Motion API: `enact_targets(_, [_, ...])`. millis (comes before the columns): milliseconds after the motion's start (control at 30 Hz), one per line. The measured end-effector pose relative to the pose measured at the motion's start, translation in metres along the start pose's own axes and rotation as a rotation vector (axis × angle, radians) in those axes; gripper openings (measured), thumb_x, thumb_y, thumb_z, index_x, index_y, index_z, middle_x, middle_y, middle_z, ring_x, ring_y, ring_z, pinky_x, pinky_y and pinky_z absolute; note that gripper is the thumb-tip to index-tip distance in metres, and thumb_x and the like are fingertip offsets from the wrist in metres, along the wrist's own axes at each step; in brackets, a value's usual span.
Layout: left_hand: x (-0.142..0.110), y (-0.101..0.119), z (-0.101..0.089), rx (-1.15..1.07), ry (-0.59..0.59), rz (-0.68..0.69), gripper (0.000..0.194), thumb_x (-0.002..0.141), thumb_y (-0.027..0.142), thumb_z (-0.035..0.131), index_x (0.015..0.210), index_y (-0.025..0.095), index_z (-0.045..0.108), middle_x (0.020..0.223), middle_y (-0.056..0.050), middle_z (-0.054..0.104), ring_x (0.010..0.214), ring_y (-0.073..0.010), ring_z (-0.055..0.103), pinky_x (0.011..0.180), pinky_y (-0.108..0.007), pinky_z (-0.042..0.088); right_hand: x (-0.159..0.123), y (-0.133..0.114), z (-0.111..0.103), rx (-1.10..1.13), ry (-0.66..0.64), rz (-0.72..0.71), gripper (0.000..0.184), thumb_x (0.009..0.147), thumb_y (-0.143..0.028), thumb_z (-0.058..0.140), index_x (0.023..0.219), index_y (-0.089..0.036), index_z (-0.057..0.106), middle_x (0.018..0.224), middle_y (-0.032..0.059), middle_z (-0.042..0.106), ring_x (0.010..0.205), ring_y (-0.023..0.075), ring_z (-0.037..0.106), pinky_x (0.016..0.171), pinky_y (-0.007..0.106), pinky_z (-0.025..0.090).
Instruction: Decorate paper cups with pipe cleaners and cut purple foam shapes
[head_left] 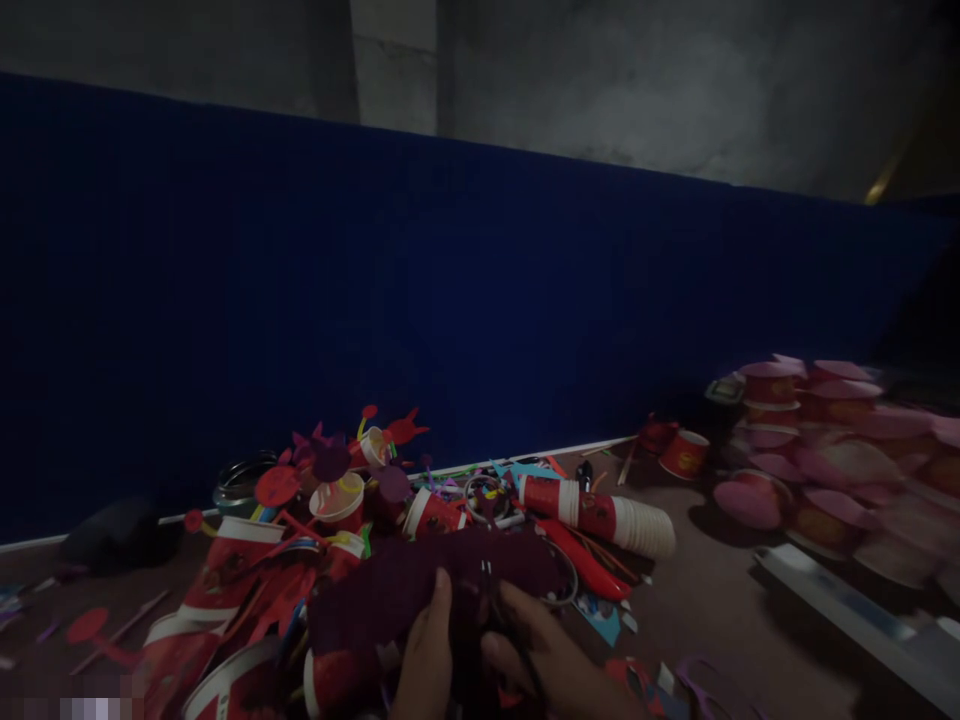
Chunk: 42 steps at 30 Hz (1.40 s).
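My left hand (424,655) and my right hand (544,655) meet at the bottom centre over a dark purple sheet (420,585) that lies on a heap of craft pieces. The left thumb presses on the sheet's near edge. The right hand's fingers curl on the sheet beside it, the forefinger stretched over it. Something dark lies under those fingers; the dim light hides what it is. Red paper cups with stuck-on paper shapes (339,497) crowd just beyond the sheet.
A stack of red and white paper cups (604,517) lies on its side right of the heap. Farther right are a lone red cup (684,454) and a pile of pink-lidded cups (817,450). A blue partition (450,300) bounds the back. A metal tin (241,480) is at left, a pale rail (847,620) at right.
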<state>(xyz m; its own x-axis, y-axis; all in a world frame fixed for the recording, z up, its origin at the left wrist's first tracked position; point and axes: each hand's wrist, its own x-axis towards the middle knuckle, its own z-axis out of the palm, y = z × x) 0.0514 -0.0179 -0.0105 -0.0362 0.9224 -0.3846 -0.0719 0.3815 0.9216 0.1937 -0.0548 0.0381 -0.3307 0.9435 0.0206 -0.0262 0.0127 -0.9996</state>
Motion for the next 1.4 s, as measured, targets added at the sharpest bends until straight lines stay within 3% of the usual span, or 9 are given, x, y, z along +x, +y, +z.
enact_targets(133, [-0.002, -0.003, 0.005, -0.09, -0.1, -0.06, 0.059, 0.074, 0.059, 0.049, 0.101, 0.009, 0.065, 0.111, -0.014, 0.066, 0.118, -0.0298, 0.048, 0.1, -0.039, 0.035, 0.002, 0.015, 0.0, -0.012, 0.116, 0.028, 0.054, 0.071, -0.05, 0.065, 0.117, -0.023, 0.056, 0.112, 0.0072, 0.061, 0.114, 0.027, 0.047, 0.098, 0.04, 0.036])
enact_targets(333, [-0.004, 0.002, 0.004, -0.136, -0.267, -0.053, 0.054, 0.075, 0.057, 0.051, 0.097, 0.011, 0.068, 0.108, -0.013, 0.067, 0.114, -0.028, 0.052, 0.099, -0.036, 0.038, 0.003, 0.021, 0.003, 0.087, 0.149, -0.033, 0.053, 0.075, -0.048, 0.062, 0.121, -0.023, 0.053, 0.115, 0.0076, 0.061, 0.113, 0.0262, 0.049, 0.1, 0.041, 0.035])
enact_targets(667, [-0.007, 0.005, 0.004, -0.215, -0.319, -0.09, 0.056, 0.076, 0.057, 0.049, 0.1, 0.01, 0.067, 0.102, -0.013, 0.069, 0.106, -0.0287, 0.059, 0.093, -0.038, 0.043, 0.001, 0.022, 0.008, 0.021, 0.295, 0.082, 0.059, 0.07, -0.054, 0.064, 0.118, -0.021, 0.055, 0.119, 0.0088, 0.059, 0.112, 0.0275, 0.05, 0.097, 0.038, 0.039])
enact_targets(900, [-0.005, 0.004, 0.004, -0.264, -0.279, -0.089, 0.052, 0.075, 0.055, 0.054, 0.098, 0.01, 0.067, 0.101, -0.013, 0.07, 0.105, -0.0282, 0.059, 0.096, -0.038, 0.041, 0.001, 0.027, 0.01, 0.009, 0.317, 0.076, 0.052, 0.069, -0.054, 0.065, 0.109, -0.021, 0.059, 0.112, 0.007, 0.062, 0.108, 0.0273, 0.052, 0.091, 0.035, 0.044])
enact_targets(1033, [-0.006, 0.003, 0.003, -0.249, -0.314, -0.081, 0.054, 0.076, 0.057, 0.052, 0.098, 0.01, 0.067, 0.103, -0.014, 0.069, 0.108, -0.0288, 0.057, 0.098, -0.04, 0.038, 0.0, 0.025, 0.009, 0.027, 0.281, 0.071, 0.058, 0.071, -0.052, 0.064, 0.119, -0.021, 0.053, 0.122, 0.0077, 0.057, 0.117, 0.0272, 0.047, 0.098, 0.037, 0.038])
enact_targets(1167, [-0.013, 0.007, 0.003, -0.214, -0.349, -0.089, 0.051, 0.074, 0.055, 0.056, 0.098, 0.011, 0.067, 0.103, -0.013, 0.069, 0.11, -0.0283, 0.056, 0.099, -0.039, 0.038, -0.002, 0.026, 0.006, 0.03, 0.345, 0.093, 0.065, 0.069, -0.055, 0.064, 0.123, -0.021, 0.05, 0.133, 0.0084, 0.048, 0.126, 0.0278, 0.037, 0.105, 0.041, 0.029])
enact_targets(1267, [-0.02, 0.016, 0.006, -0.216, -0.37, -0.129, 0.047, 0.075, 0.052, 0.055, 0.094, 0.012, 0.069, 0.102, -0.012, 0.07, 0.108, -0.027, 0.057, 0.099, -0.037, 0.039, -0.003, 0.027, 0.005, 0.019, 0.418, 0.154, 0.068, 0.065, -0.057, 0.067, 0.121, -0.022, 0.052, 0.131, 0.0077, 0.051, 0.127, 0.0287, 0.035, 0.105, 0.041, 0.03])
enact_targets(1400, [-0.026, 0.026, 0.008, -0.195, -0.391, -0.16, 0.045, 0.076, 0.052, 0.053, 0.09, 0.013, 0.07, 0.095, -0.012, 0.072, 0.102, -0.0276, 0.061, 0.096, -0.04, 0.041, -0.005, 0.024, 0.009, 0.078, 0.439, 0.113, 0.067, 0.062, -0.058, 0.069, 0.117, -0.022, 0.055, 0.126, 0.0081, 0.055, 0.122, 0.0289, 0.043, 0.102, 0.039, 0.036])
